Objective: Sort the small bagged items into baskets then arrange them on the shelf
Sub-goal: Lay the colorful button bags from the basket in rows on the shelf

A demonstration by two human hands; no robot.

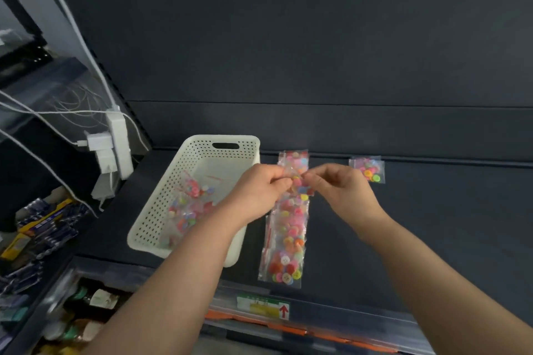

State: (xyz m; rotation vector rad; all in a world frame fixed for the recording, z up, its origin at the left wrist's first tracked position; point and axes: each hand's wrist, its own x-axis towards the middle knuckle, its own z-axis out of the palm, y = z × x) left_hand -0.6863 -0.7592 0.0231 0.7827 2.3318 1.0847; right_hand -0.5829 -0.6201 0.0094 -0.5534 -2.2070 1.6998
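A bag of buttons (297,179) is pinched by the curled fingers of the left hand (259,190) and right hand (343,190), above a row of bags (288,239) laid on the shelf (418,239). A basket (155,210) with more bags is set just left of the row. A lone bag (369,169) lies apart at the right.

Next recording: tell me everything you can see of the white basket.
The basket is cream-white plastic, rectangular with rounded corners, its walls perforated with small holes and an oval handle slot in the far end. It sits upright on the dark shelf, left of a row of button bags, and holds several loose bags. The left arm crosses its near right corner; contact cannot be told.
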